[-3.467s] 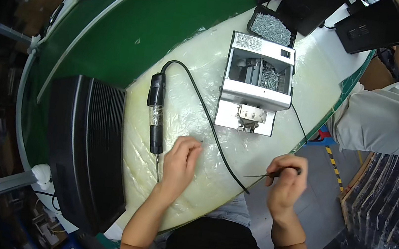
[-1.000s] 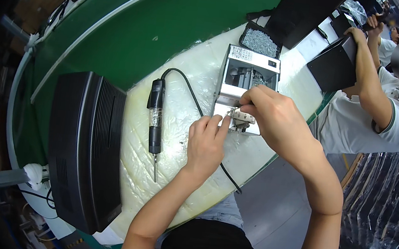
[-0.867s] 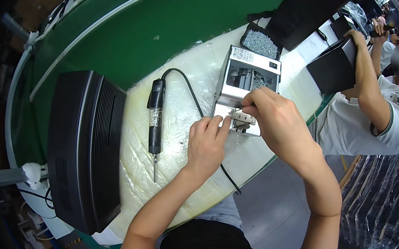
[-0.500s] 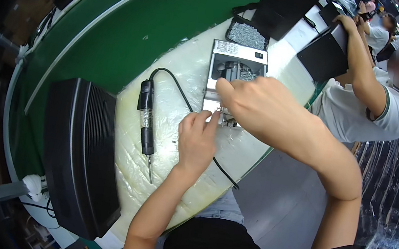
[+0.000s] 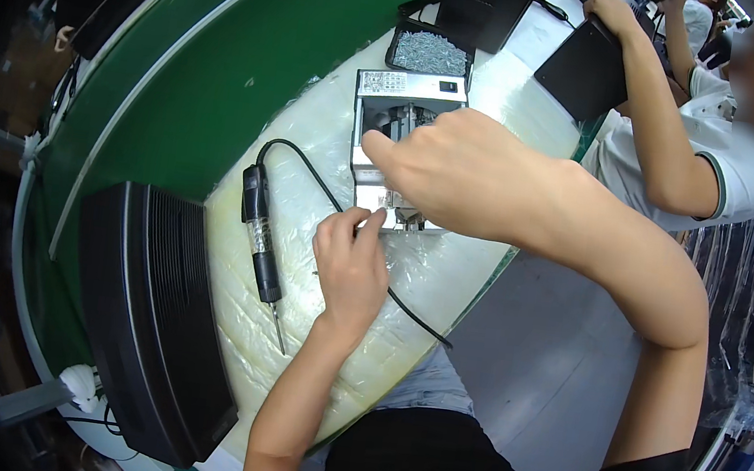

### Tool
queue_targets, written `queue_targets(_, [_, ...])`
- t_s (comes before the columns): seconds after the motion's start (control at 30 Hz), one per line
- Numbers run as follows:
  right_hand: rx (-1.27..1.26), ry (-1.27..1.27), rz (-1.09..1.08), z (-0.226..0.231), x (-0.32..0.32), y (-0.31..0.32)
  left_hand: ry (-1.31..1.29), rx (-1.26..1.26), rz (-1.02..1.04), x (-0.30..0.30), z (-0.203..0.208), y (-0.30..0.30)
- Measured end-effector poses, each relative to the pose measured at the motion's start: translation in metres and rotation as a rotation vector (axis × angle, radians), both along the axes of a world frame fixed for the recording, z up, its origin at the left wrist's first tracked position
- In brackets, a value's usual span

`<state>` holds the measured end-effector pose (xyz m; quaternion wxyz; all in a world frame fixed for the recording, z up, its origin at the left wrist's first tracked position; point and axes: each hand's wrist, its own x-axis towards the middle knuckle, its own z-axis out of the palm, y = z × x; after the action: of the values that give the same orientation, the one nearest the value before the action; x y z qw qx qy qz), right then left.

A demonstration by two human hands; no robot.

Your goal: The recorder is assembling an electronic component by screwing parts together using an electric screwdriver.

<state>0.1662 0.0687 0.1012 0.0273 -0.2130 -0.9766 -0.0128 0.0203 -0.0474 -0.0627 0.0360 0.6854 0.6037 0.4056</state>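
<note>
A metal screw feeder point(image 5: 365, 126), a silvery box with an open top and a black switch, stands on the plastic-covered table. Above its front half is my right hand point(image 5: 446, 173), fingers curled closed with the knuckles up; whatever they grip is hidden beneath the hand. My left hand point(image 5: 350, 265) is at the feeder's near left corner, its bent fingers apart and the fingertips against the front edge. I make out nothing held in it. To its left lies an electric screwdriver point(image 5: 261, 235), bit toward me, its black cable running behind my left hand.
A black tray of screws point(image 5: 431, 52) sits behind the feeder, beside a dark upright panel point(image 5: 485, 9). A large black ribbed casing point(image 5: 150, 321) stands at the left. Beyond runs a green conveyor belt point(image 5: 214, 103). A co-worker point(image 5: 679, 150) at the right handles a black panel point(image 5: 585, 73).
My view has shifted, so the feeder and table appear further left. Both hands stay at the feeder, with the right still closed over its front half. The screwdriver lies in place.
</note>
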Motion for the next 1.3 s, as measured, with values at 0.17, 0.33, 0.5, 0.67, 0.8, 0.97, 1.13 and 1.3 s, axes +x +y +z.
queue_targets(0.17, [-0.053, 0.039, -0.015, -0.003, -0.003, 0.002, -0.200, -0.090, 0.059, 0.006, 0.012, 0.006])
queue_targets(0.33, [-0.038, 0.006, 0.004, -0.001, -0.003, 0.007, -0.240, -0.176, 0.096, 0.008, 0.019, 0.010])
queue_targets(0.5, [-0.124, -0.037, -0.001, 0.006, -0.003, 0.007, -0.210, -0.172, 0.108, 0.012, 0.019, 0.010])
queue_targets(0.67, [-0.073, -0.074, -0.057, 0.006, -0.004, 0.005, -0.191, -0.178, 0.136, 0.015, 0.021, 0.008])
queue_targets(0.8, [-0.030, -0.041, -0.040, -0.001, 0.000, 0.005, -0.183, -0.171, 0.137, 0.016, 0.022, 0.009])
queue_targets(0.97, [0.005, -0.036, -0.005, -0.003, 0.002, 0.006, -0.181, -0.163, 0.162, 0.019, 0.021, 0.010])
queue_targets(1.13, [-0.028, 0.065, -0.010, -0.003, 0.007, 0.002, -0.213, -0.167, 0.179, 0.021, 0.019, 0.010])
queue_targets(1.3, [0.005, 0.084, 0.017, -0.007, 0.005, 0.006, -0.235, -0.188, 0.181, 0.021, 0.022, 0.010])
